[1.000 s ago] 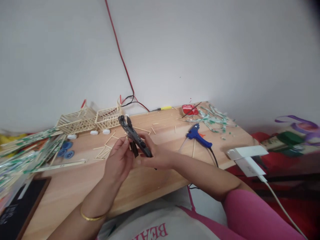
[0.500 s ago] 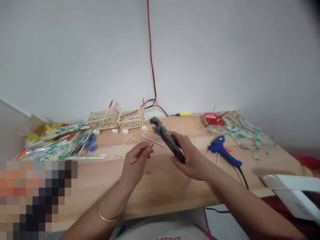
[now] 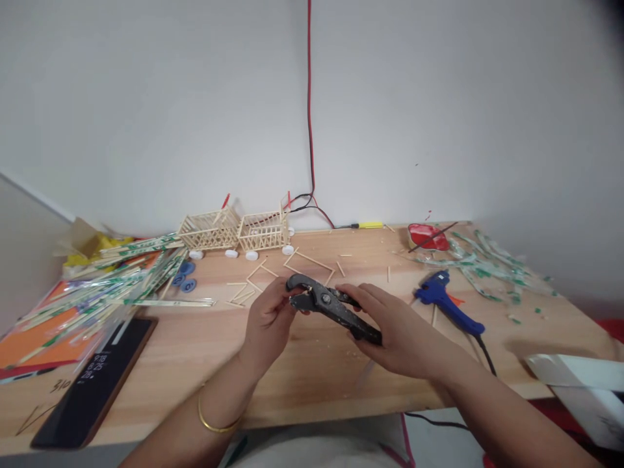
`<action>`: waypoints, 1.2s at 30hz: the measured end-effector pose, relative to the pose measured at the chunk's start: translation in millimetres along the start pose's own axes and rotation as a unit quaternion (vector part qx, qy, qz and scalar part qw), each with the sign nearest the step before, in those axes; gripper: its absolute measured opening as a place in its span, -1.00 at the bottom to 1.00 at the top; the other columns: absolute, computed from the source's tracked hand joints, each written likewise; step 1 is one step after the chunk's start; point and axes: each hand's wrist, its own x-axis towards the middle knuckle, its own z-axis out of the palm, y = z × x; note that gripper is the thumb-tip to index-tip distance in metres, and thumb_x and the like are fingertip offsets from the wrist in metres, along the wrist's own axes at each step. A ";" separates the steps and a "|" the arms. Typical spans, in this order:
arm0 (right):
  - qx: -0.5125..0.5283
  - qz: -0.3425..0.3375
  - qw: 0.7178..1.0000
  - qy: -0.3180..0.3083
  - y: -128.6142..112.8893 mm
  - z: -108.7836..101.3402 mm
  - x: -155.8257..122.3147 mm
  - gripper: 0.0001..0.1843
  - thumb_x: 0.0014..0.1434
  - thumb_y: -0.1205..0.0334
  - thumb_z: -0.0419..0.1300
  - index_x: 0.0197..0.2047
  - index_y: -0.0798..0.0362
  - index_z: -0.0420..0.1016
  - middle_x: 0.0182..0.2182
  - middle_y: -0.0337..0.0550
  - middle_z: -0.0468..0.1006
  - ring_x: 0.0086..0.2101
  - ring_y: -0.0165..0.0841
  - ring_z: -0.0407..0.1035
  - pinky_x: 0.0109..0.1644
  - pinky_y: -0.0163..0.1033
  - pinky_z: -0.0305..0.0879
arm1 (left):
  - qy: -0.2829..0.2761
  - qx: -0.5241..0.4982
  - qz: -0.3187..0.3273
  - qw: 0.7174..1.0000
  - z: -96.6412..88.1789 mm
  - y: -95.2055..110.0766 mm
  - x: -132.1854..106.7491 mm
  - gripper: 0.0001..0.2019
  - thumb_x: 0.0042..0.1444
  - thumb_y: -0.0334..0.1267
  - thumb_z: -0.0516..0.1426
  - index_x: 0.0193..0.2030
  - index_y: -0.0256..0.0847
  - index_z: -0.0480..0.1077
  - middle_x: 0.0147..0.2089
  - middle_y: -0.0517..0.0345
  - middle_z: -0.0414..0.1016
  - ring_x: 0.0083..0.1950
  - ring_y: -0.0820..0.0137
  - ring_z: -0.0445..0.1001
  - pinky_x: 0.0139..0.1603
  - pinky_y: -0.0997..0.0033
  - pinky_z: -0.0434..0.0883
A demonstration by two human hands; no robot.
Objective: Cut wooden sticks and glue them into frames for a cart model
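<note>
- The right hand (image 3: 397,328) grips the handles of 1 black cutter (image 3: 336,313), which slants up from the palm toward the left hand (image 3: 267,318).
- The left hand's fingers curl right beside the cutter's parted jaws; whether they pinch anything cannot be told.
- Beyond the cutter lie loose sticks (image 3: 314,260), with 2 stick carts (image 3: 266,240) behind.
- A blue glue gun (image 3: 453,309) lies near the right hand.

Your cutters (image 3: 341,316) are black with pale specks, your bangle (image 3: 210,426) gold, the glue gun (image 3: 453,309) blue, the surface (image 3: 190,351) streaked tan.
</note>
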 end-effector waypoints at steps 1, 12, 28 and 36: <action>-0.004 0.002 1.000 -0.003 0.0 -1.2 -0.3 -0.22 -0.07 0.43 0.12 0.24 -0.03 0.04 -0.06 -0.04 0.37 -0.11 -0.22 0.26 -0.07 -0.15 0.24 | -0.006 0.013 0.004 1.000 -0.9 0.0 -0.1 -0.85 0.16 -0.32 0.05 -0.37 -0.25 0.42 -0.35 0.14 0.41 -0.33 0.46 0.39 -0.30 0.48 0.34; -0.025 0.003 1.000 -0.008 2.3 -2.8 -2.1 -0.27 -0.05 0.41 0.11 0.22 -0.02 0.09 -0.20 -0.08 0.40 -0.22 -0.26 0.28 -0.20 -0.22 0.22 | -0.026 0.090 0.036 0.995 -2.7 -2.9 -0.3 -0.87 0.17 -0.36 0.05 -0.34 -0.22 0.41 -0.30 0.16 0.42 -0.29 0.47 0.38 -0.28 0.49 0.30; -0.038 -0.007 0.999 -0.020 5.2 -0.2 -2.2 -0.27 -0.04 0.35 0.12 0.24 0.04 0.06 -0.15 -0.01 0.41 -0.18 -0.22 0.29 -0.17 -0.18 0.23 | -0.040 0.113 0.069 0.990 -4.7 0.4 1.0 -0.80 0.17 -0.38 0.02 -0.45 -0.24 0.37 -0.32 0.13 0.42 -0.30 0.45 0.39 -0.29 0.47 0.29; -0.004 -0.001 0.999 -0.042 5.3 -1.6 -0.4 -0.44 -0.06 0.42 0.09 0.06 0.02 0.21 -0.23 -0.12 0.47 -0.26 -0.28 0.34 -0.26 -0.26 0.19 | -0.047 0.098 0.054 0.993 -4.5 3.2 -0.1 -0.78 0.18 -0.40 -0.01 -0.46 -0.26 0.37 -0.33 0.11 0.43 -0.28 0.44 0.41 -0.24 0.46 0.31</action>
